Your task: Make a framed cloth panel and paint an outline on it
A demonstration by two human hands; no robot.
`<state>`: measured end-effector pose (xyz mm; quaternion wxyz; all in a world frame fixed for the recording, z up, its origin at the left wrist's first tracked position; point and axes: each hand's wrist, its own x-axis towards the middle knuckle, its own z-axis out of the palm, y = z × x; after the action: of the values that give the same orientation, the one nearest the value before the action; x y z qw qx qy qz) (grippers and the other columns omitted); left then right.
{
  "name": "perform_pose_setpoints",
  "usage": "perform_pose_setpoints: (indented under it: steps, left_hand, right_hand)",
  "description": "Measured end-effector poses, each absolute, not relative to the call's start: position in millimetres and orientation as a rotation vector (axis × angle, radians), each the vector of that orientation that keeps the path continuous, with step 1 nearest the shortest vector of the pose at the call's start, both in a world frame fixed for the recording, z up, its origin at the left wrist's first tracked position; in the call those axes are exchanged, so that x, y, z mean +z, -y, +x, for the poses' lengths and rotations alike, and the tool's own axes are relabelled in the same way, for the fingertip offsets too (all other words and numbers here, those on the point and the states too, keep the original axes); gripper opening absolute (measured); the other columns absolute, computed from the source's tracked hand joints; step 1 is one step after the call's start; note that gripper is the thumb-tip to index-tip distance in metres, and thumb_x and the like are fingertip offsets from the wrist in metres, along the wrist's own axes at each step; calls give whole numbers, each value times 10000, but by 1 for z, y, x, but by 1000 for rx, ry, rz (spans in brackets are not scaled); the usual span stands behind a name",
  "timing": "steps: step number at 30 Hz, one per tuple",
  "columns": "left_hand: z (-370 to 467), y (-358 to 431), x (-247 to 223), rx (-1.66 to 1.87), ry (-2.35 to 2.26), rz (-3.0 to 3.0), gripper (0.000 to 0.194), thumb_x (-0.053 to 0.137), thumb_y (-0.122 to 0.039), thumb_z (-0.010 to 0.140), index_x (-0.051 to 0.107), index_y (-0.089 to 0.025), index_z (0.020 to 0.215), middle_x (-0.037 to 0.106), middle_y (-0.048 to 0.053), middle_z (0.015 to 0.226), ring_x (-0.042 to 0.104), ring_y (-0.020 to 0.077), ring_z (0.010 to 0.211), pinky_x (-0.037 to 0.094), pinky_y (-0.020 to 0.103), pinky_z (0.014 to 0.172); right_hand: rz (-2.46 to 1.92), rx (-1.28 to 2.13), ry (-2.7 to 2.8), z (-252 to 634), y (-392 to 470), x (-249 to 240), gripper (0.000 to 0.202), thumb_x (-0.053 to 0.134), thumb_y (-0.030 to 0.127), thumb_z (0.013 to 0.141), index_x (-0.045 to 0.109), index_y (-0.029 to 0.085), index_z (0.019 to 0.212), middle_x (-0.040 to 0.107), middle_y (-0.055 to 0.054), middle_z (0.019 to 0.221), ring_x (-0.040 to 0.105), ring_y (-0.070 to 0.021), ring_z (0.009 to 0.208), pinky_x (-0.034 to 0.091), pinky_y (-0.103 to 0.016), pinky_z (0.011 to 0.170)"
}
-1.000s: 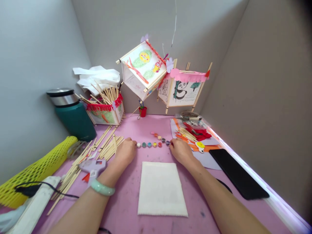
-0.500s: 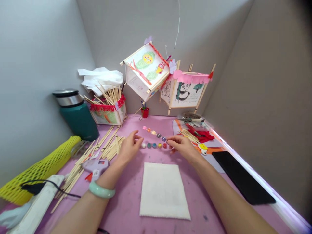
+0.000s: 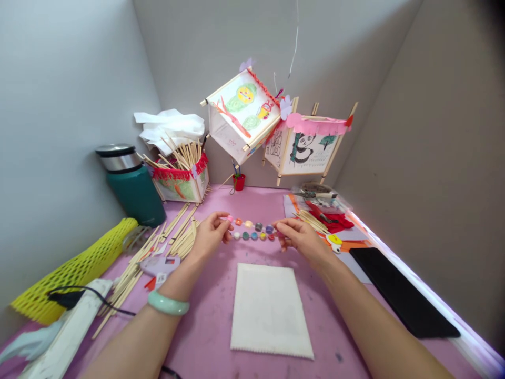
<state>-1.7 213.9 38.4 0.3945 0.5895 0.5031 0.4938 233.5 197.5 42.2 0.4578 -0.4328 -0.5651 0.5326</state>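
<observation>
Two strips of small paint pots stretch between my hands over the pink table. The far strip (image 3: 248, 224) runs from pink through orange, peach and dark grey to purple. On the near strip (image 3: 254, 236) are white, green, blue, yellow and red pots. My left hand (image 3: 213, 234) is closed in a pinch at the left ends, by the pink and white pots. With thumb and fingers, my right hand (image 3: 300, 236) pinches the right ends by the purple and red pots. Closer to me lies a blank off-white cloth piece (image 3: 271, 310) with zigzag edges.
Left are a teal bottle (image 3: 136, 192), wooden sticks (image 3: 130, 276), a glue gun (image 3: 160, 266) and yellow netting (image 3: 74, 268). Behind stand a stick-filled holder (image 3: 179, 184) and paper lanterns (image 3: 311, 150). A black phone-like slab (image 3: 402, 292) lies right, near craft scraps (image 3: 335, 223).
The far strip has swung from a slant to nearly level, close beside the near strip. My left fingers have closed at its pink end. The view has shifted slightly.
</observation>
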Motion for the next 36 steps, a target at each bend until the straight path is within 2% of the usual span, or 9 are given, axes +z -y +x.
perform_pose_setpoints:
  steps: [5,10,15,22,26,29,32,34,36]
  left_hand:
    - [1,-214,30,1067,-1369,1701,323,543,-350,766,604,-157,1018,671,19,700,576,120,508,452,248,520]
    - [3,-208,31,897,-1484,1932,221,534,-304,772,695,-195,879,667,5,607,614,160,617,451,277,665]
    - [0,-209,29,775,-1573,2035,238,498,-294,791,708,-201,855,711,28,709,641,178,720,450,271,700]
    - [-7,-213,30,669,-1721,2077,262,485,-313,787,710,-203,862,718,46,792,637,189,750,433,284,702]
    - [-8,-208,33,544,-1662,2152,251,631,-425,669,709,-227,802,701,23,774,617,179,695,413,257,614]
    - [-7,-207,34,483,-1639,2212,207,684,-376,612,701,-231,759,689,20,787,607,175,711,399,249,618]
    - [-8,-208,35,477,-1697,2205,212,631,-406,680,685,-216,758,686,33,767,607,177,700,401,255,624]
    - [-9,-210,35,507,-1797,2166,301,542,-449,761,677,-187,820,692,74,800,617,204,737,413,280,643]
    - [-11,-213,35,538,-1901,2122,336,458,-396,824,669,-150,912,696,127,888,622,237,826,421,311,701]
  right_hand:
    - [-1187,829,1418,234,-188,65,295,569,445,789,660,166,767,521,13,572,444,-101,476,377,-238,469]
    - [-1437,81,1624,218,-165,76,314,529,425,839,659,190,676,640,-48,659,563,-170,634,410,-285,639]
    - [-1423,343,1939,199,-163,62,329,478,446,878,678,216,1003,715,-37,771,638,-177,693,422,-261,647]
    - [-1741,298,1990,233,-192,42,227,488,292,847,697,208,815,703,-47,824,627,-188,769,388,-264,639]
    - [-1882,216,2067,236,-196,29,265,530,334,834,670,169,986,660,-119,1007,614,-227,880,374,-277,654]
    - [-1898,269,2103,234,-194,28,234,534,341,836,671,187,947,676,-97,951,615,-225,853,356,-273,619]
    - [-1883,377,2126,232,-193,31,213,542,370,835,677,207,865,693,-65,866,617,-220,823,352,-268,604]
    - [-1864,370,2097,231,-193,32,248,525,376,850,672,194,932,690,-80,914,617,-222,856,368,-272,639]
    - [-1857,325,2048,228,-194,31,291,489,342,877,647,160,1040,673,-111,994,612,-222,907,381,-273,693]
